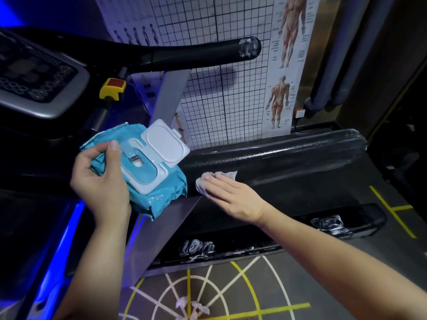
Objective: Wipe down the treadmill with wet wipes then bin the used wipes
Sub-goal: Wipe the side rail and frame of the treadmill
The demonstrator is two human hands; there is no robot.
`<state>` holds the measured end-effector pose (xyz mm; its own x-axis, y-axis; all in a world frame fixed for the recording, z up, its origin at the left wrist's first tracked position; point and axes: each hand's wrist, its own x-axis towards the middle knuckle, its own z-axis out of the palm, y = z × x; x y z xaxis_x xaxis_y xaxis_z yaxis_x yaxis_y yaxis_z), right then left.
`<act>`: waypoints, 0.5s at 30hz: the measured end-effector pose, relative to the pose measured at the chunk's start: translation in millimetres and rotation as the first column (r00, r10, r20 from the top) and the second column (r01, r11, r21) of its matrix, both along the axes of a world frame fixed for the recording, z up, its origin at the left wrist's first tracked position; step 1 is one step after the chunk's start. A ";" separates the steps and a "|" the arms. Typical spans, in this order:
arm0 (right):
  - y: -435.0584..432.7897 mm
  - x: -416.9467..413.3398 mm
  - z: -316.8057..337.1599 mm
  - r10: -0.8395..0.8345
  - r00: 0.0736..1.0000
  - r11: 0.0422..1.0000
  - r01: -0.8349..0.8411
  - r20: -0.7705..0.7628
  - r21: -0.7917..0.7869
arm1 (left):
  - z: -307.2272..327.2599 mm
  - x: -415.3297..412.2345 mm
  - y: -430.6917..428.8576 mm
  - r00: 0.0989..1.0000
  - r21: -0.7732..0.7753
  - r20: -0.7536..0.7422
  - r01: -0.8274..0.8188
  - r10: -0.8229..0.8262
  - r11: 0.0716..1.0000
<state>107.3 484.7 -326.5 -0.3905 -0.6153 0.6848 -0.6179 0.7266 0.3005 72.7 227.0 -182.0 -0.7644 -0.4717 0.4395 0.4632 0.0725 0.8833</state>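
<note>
My left hand grips a blue pack of wet wipes with its white lid flipped up. My right hand lies flat, fingers together, pressing a white wet wipe against the black side rail of the treadmill. The treadmill's console is at the upper left, and a black handrail runs across the top. A crumpled used wipe lies on the floor below.
A grid chart and anatomy posters hang on the wall behind the rail. A yellow and red safety key sits under the console. Yellow and white lines mark the grey floor. Blue light glows at the lower left.
</note>
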 end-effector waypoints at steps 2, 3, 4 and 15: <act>15.3 1.2 -5.4 0.019 0.999 0.995 -0.022 0.034 0.096 | -2.3 0.5 1.1 1.000 -0.010 0.003 -0.008 0.008 1.000; 20.1 1.9 -7.0 0.020 0.999 0.992 -0.025 0.043 0.122 | -2.6 1.1 2.5 1.000 -0.007 0.003 -0.008 0.008 1.000; 22.4 2.4 -7.2 0.010 0.999 0.990 -0.017 0.047 0.140 | -2.3 1.7 4.4 1.000 -0.005 0.000 -0.007 0.007 1.000; 117.2 29.3 -4.0 -0.045 0.994 0.964 0.016 0.104 0.266 | -3.6 7.9 6.6 0.998 -0.026 -0.047 -0.034 0.032 0.999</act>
<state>136.6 601.8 -330.5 -0.4746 -0.7553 0.4520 -0.6361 0.6493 0.4169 80.6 233.6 -185.6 -0.7271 -0.4839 0.4871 0.5007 0.1117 0.8584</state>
